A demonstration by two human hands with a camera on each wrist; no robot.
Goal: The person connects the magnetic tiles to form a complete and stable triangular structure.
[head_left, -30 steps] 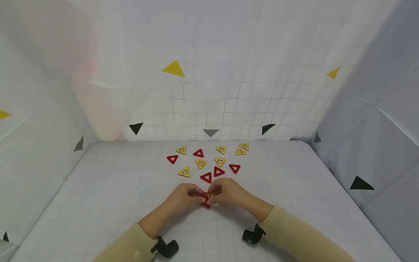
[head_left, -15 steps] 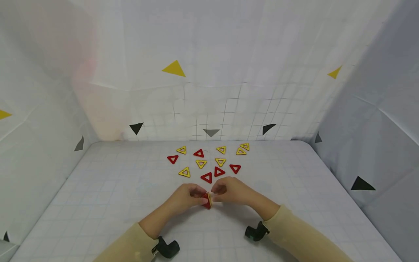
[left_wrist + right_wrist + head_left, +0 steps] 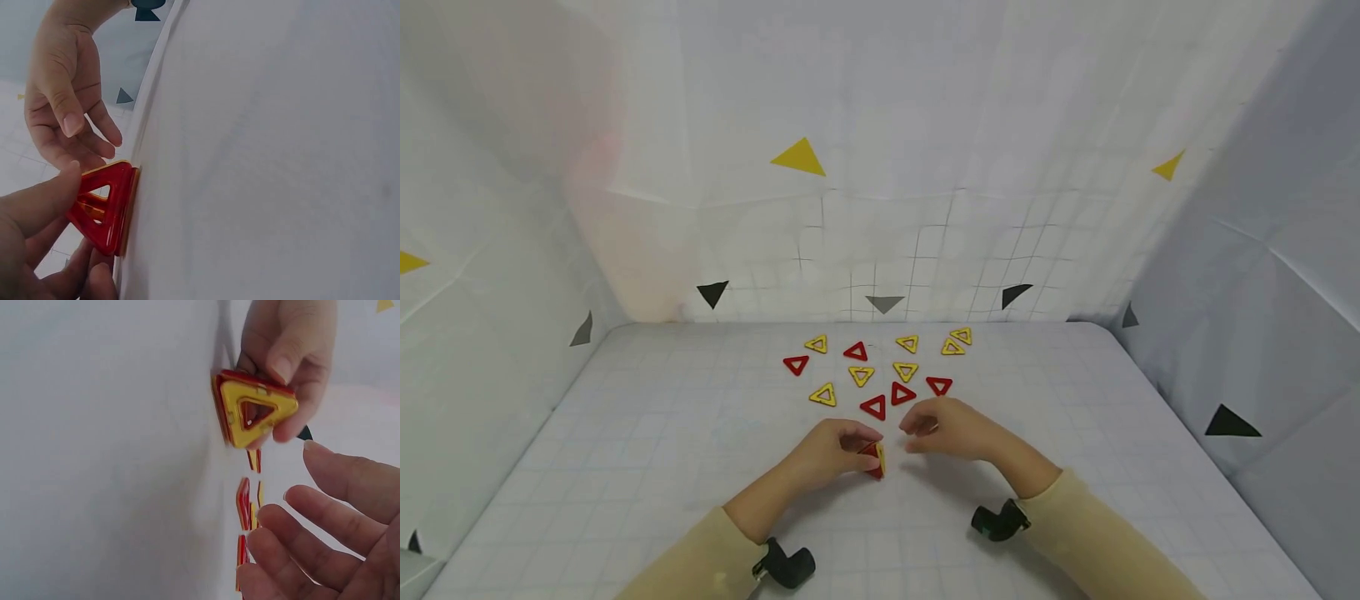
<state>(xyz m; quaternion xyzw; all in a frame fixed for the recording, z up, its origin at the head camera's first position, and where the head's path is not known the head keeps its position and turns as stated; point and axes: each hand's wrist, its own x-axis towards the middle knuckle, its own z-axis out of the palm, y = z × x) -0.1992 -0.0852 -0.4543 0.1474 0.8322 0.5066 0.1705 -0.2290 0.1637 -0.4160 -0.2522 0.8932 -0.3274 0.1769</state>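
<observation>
Red and yellow triangular magnetic tiles stand joined as a small pyramid on the white surface, a red tile (image 3: 119,206) facing the left wrist camera and a yellow tile (image 3: 233,422) facing the right. The left hand (image 3: 829,454) pinches this pyramid between its thumb, laid near the top, and fingers behind. Part of the red side is hidden by the thumb in the head view. Just right of the pyramid and apart from it, the right hand (image 3: 955,427) hovers with loosely bent fingers and nothing in them.
Several loose tiles lie flat beyond the hands, among them a red tile (image 3: 883,407), another red tile (image 3: 894,394) and a yellow tile (image 3: 832,397). White sheet walls (image 3: 880,250) enclose the back and sides of the table (image 3: 625,433).
The right hand has let go of the pyramid's right side and drawn away to the right, its fingers loosened. The left hand keeps its pinch, almost in place.
</observation>
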